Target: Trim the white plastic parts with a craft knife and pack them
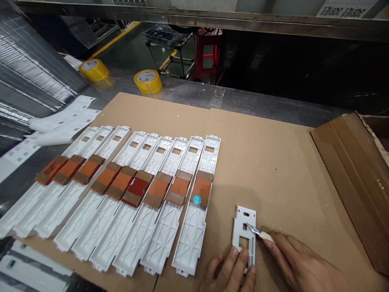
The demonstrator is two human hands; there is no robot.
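A small white plastic plate (236,230) with several cut-out openings lies on the brown cardboard sheet (264,162). My left hand (232,269) presses its lower end down, fingers closed on its edges. In my right hand (299,259) is a craft knife (265,235) with a pale handle. Its blade tip reaches the small square opening in the plate's upper half; whether it touches the edge I cannot tell. To the left lies a row of long white plastic strips (190,239), each with a brown and orange or red block (202,186) across its middle.
Two yellow tape rolls (148,82) (94,70) stand on the dark table behind the cardboard. Printed paper sheets (63,125) lie at the left. An opened cardboard box (349,178) stands on the right. More white parts (27,267) sit at the lower left. A red stool (208,54) is beyond the table.
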